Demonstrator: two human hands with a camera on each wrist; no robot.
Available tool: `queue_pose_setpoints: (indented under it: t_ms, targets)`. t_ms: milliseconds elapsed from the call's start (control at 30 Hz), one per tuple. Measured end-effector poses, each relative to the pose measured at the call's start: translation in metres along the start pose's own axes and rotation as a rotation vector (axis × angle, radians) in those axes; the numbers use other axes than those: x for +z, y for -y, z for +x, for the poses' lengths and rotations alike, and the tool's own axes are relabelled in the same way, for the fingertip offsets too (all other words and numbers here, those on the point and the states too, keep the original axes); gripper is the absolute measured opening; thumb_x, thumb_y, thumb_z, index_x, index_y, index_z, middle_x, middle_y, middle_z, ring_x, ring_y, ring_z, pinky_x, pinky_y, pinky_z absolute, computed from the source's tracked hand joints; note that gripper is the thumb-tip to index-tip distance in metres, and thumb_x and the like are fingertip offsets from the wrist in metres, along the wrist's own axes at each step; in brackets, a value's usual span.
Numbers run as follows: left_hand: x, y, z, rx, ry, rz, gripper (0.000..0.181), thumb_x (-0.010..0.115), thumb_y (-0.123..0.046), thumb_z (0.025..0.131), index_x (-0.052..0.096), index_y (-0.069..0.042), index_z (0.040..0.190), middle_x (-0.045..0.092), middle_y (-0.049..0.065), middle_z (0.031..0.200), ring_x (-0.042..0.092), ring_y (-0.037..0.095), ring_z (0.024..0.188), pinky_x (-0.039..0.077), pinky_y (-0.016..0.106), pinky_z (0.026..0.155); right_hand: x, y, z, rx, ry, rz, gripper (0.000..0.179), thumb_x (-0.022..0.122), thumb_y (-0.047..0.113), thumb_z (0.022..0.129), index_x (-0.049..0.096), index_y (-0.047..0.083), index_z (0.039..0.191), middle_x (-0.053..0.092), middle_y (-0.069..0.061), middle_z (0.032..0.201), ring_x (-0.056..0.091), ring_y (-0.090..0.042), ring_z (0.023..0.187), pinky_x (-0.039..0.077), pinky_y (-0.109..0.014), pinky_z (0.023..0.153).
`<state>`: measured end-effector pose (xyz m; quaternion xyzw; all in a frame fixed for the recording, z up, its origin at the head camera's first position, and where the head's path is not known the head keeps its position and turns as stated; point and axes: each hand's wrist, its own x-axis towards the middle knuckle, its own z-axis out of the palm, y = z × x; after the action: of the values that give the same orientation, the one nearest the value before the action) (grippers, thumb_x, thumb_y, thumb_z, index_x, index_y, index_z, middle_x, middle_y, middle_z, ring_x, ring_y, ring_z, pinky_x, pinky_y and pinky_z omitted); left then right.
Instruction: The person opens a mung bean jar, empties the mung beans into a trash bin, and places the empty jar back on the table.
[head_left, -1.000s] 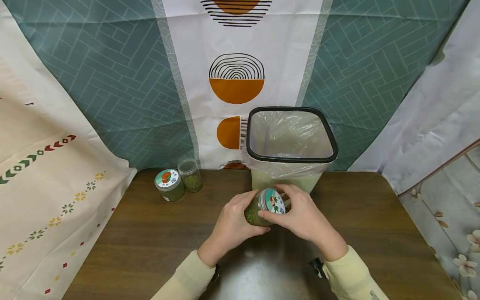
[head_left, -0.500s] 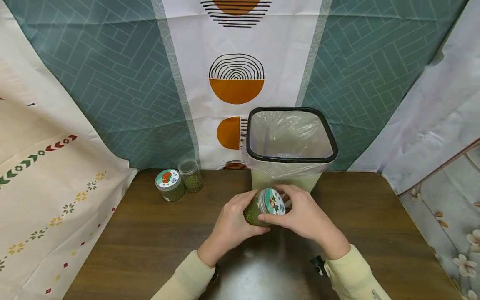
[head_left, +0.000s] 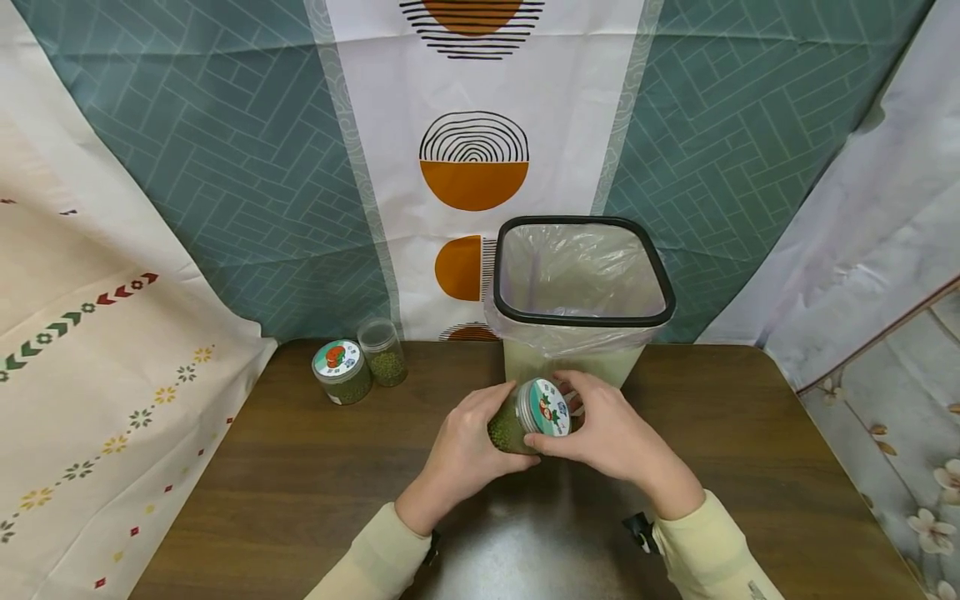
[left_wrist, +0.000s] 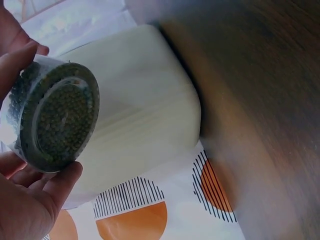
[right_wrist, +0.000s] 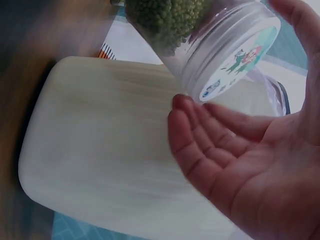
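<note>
A clear jar of green beans [head_left: 507,427] is held tilted over the table, its lid side facing right. My left hand [head_left: 467,437] grips the jar's body from the left. On its other side, my right hand [head_left: 611,429] holds the lid [head_left: 551,407], which has a teal and white label with a red and green picture, between thumb and fingers. Beans show through the jar's bottom [left_wrist: 65,122] in the left wrist view. The right wrist view shows the fingertips [right_wrist: 182,102] at the rim of the lid, which sits on the jar.
A bin [head_left: 573,360] with a black rim and clear liner stands behind the hands. Toward the back left, a lidded jar of green contents [head_left: 342,375] stands beside an uncovered clear jar [head_left: 384,354] partly filled with green beans. Patterned cloths hang around the wooden table [head_left: 300,483].
My right thumb has shifted slightly to the right along the lid, and the right wrist a little to the right. The left hand stays gripping the jar in the same place.
</note>
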<state>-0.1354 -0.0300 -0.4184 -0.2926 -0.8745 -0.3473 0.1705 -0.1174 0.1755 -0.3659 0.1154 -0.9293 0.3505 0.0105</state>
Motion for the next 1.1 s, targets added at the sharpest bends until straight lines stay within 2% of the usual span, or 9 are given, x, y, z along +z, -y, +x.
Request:
queue_pose_setpoints:
  t_ms: [133,267,367,467,600,733,867,1000,1100]
  targets:
    - [0.0008,0.0002,0.0010,0.015,-0.014,0.006,0.090,0.087,-0.045,0.054,0.053,-0.013,0.130,0.058,-0.007,0.126,0.055,0.009,0.114,0.050,0.030,0.093,-0.0003,0.0014,0.0006,0.089,-0.023,-0.022,0.076,0.062,0.079,0.060,0.057,0.020,0.107,0.062,0.008,0.090,0.059,-0.009,0.077,0.049,-0.024,0.062]
    - [0.0005,-0.0002,0.0021,0.016,-0.014,0.009,0.089,0.087,-0.044,0.054,0.054,-0.013,0.130,0.058,-0.008,0.126,0.054,0.008,0.114,0.050,0.029,0.093,0.0003,0.0025,0.0010,0.105,-0.031,-0.024,0.069,0.062,0.078,0.061,0.058,0.019,0.095,0.062,0.006,0.079,0.057,-0.009,0.069,0.048,-0.024,0.058]
    - [0.0008,-0.0002,0.0021,0.010,-0.004,0.005,0.089,0.087,-0.044,0.054,0.054,-0.013,0.131,0.058,-0.008,0.127,0.054,0.008,0.115,0.050,0.029,0.093,-0.0003,0.0027,0.0006,0.070,-0.019,-0.008,0.065,0.068,0.072,0.062,0.057,0.018,0.097,0.061,0.007,0.080,0.057,-0.008,0.070,0.049,-0.024,0.059]
    - [0.0018,0.0002,0.0023,0.005,-0.002,0.003,0.089,0.087,-0.044,0.055,0.053,-0.014,0.131,0.058,-0.007,0.127,0.054,0.008,0.115,0.050,0.029,0.094,-0.0024,0.0027,0.0010,0.028,-0.003,-0.011,0.069,0.073,0.066,0.062,0.056,0.017,0.107,0.061,0.007,0.090,0.058,-0.008,0.077,0.050,-0.022,0.064]
    - [0.0023,0.0002,0.0032,0.011,-0.010,0.008,0.089,0.087,-0.045,0.054,0.053,-0.014,0.131,0.058,-0.007,0.126,0.054,0.009,0.115,0.050,0.029,0.094,-0.0052,0.0053,0.0029,0.066,0.005,-0.014,0.082,0.069,0.071,0.062,0.052,0.015,0.118,0.058,0.005,0.102,0.059,-0.013,0.087,0.051,-0.024,0.067]
    - [0.0019,-0.0003,0.0032,0.025,-0.014,0.011,0.090,0.087,-0.045,0.055,0.053,-0.012,0.131,0.058,-0.006,0.127,0.054,0.010,0.115,0.050,0.030,0.094,-0.0050,0.0080,0.0053,0.140,-0.008,-0.020,0.076,0.060,0.080,0.062,0.057,0.017,0.105,0.061,0.004,0.092,0.059,-0.014,0.080,0.049,-0.025,0.061]
    - [0.0016,-0.0007,0.0016,0.033,-0.006,0.002,0.090,0.087,-0.044,0.055,0.052,-0.012,0.132,0.058,-0.003,0.128,0.055,0.013,0.116,0.049,0.033,0.095,-0.0027,0.0075,0.0051,0.122,-0.001,-0.009,0.065,0.066,0.074,0.062,0.058,0.019,0.095,0.061,0.005,0.081,0.056,-0.012,0.071,0.047,-0.026,0.059]
    - [0.0025,-0.0003,-0.0002,0.027,0.006,-0.002,0.091,0.087,-0.044,0.055,0.052,-0.012,0.133,0.058,-0.002,0.129,0.054,0.014,0.117,0.050,0.033,0.095,-0.0015,0.0054,0.0035,0.051,0.014,-0.005,0.064,0.074,0.064,0.062,0.057,0.020,0.104,0.060,0.008,0.088,0.056,-0.009,0.079,0.049,-0.024,0.066]
    - [0.0031,0.0004,-0.0008,0.018,0.002,-0.002,0.091,0.087,-0.044,0.055,0.052,-0.013,0.132,0.057,-0.004,0.129,0.054,0.012,0.117,0.050,0.032,0.095,-0.0013,0.0055,0.0031,0.052,0.025,-0.007,0.075,0.074,0.068,0.059,0.054,0.020,0.113,0.059,0.008,0.097,0.056,-0.009,0.086,0.049,-0.024,0.069]
